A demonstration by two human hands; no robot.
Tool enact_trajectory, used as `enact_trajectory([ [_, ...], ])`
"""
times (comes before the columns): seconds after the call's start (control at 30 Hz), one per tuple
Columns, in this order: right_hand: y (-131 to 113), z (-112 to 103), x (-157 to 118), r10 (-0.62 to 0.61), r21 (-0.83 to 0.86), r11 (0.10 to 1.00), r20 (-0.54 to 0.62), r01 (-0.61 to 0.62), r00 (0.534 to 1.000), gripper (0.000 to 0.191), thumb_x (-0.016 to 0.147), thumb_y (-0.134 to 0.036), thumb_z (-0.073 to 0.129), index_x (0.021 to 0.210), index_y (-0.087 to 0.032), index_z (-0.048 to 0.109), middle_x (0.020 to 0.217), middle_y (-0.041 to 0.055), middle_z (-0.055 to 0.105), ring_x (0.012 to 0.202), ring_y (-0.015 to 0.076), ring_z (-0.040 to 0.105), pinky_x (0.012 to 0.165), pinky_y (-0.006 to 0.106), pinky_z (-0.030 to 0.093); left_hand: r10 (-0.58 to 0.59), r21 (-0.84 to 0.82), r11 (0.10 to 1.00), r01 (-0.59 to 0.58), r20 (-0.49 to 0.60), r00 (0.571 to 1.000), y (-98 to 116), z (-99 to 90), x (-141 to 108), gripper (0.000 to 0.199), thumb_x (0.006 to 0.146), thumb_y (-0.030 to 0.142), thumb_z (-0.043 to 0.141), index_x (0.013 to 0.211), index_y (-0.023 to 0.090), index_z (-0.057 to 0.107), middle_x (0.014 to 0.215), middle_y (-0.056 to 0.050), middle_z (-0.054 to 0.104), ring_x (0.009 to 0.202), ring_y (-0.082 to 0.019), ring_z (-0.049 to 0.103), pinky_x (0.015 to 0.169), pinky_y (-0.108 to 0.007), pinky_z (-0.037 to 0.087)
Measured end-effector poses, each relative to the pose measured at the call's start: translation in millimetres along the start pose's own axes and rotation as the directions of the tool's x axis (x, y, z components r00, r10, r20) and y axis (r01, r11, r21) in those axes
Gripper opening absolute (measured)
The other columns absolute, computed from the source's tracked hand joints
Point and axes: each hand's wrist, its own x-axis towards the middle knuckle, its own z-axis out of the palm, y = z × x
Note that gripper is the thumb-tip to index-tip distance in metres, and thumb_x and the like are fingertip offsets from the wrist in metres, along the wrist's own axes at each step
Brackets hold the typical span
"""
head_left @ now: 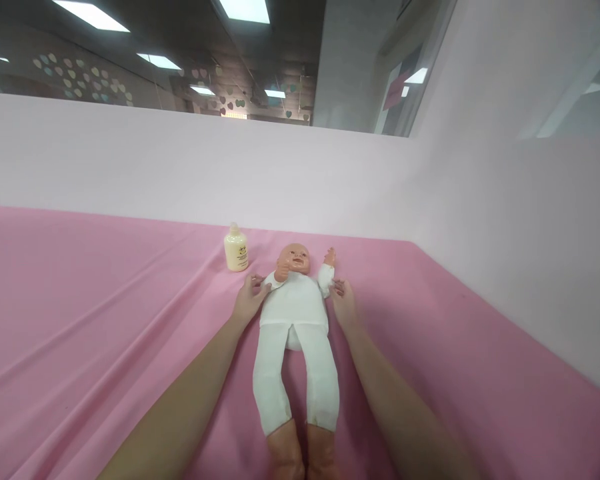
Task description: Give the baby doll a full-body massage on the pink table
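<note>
A baby doll (295,300) in a white top and white trousers lies on its back, head away from me and bare feet toward me. My left hand (250,297) is at the doll's arm on the left, its thumb and fingers closed at the white sleeve near the elbow. On the other side, my right hand (344,300) pinches the sleeve of the doll's raised arm (326,277). The doll's left-side hand rests by its chin, while the other points upward. Just beyond my left hand stands a pale yellow bottle (237,251) with a dark print.
A pink cloth (130,320) with long folds on the left covers the surface. A low white wall (180,167) runs along the back, and another white wall (505,220) closes off the right. Behind glass, heart-shaped decorations and ceiling lights show.
</note>
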Motion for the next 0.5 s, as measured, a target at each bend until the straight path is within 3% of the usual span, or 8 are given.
enact_trajectory([
  [0.13, -0.2, 1.0, -0.4, -0.009, -0.016, 1.000, 0.007, 0.009, 1.000, 0.036, 0.082, -0.039, 0.062, 0.114, -0.023, 0.060, 0.117, 0.0090, 0.069, 0.110, 0.0235, 0.066, 0.099, 0.042, 0.051, 0.064, 0.190, 0.980, -0.057, -0.034, 0.997, 2.5, -0.6, -0.1, 0.026, 0.088, 0.045, 0.057, 0.104, 0.025, 0.052, 0.112, -0.007, 0.071, 0.109, -0.026, 0.066, 0.091, -0.038, 0.048],
  [0.3, -0.9, 1.6, -1.0, -0.016, -0.043, 0.999, 0.064, 0.019, 0.998, 0.044, 0.085, -0.039, 0.059, 0.125, -0.021, 0.060, 0.127, 0.0117, 0.067, 0.117, 0.0247, 0.064, 0.103, 0.044, 0.050, 0.246, 0.289, 0.924, -0.251, 0.056, 0.968, 9.1, -1.8, -0.6, 0.011, 0.088, 0.028, 0.049, 0.088, 0.024, 0.059, 0.094, -0.002, 0.071, 0.092, -0.022, 0.064, 0.086, -0.035, 0.047],
  [0.5, 2.8, 0.6, -0.6, 0.012, -0.083, 0.997, 0.095, -0.004, 0.995, 0.047, 0.086, -0.041, 0.056, 0.130, -0.023, 0.061, 0.133, 0.0097, 0.066, 0.119, 0.0242, 0.063, 0.103, 0.044, 0.051, 0.264, 0.253, 0.929, -0.270, 0.058, 0.963, 2.0, -1.2, 0.9, 0.022, 0.090, 0.025, 0.047, 0.101, 0.026, 0.066, 0.113, -0.002, 0.072, 0.103, -0.023, 0.064, 0.095, -0.037, 0.048],
])
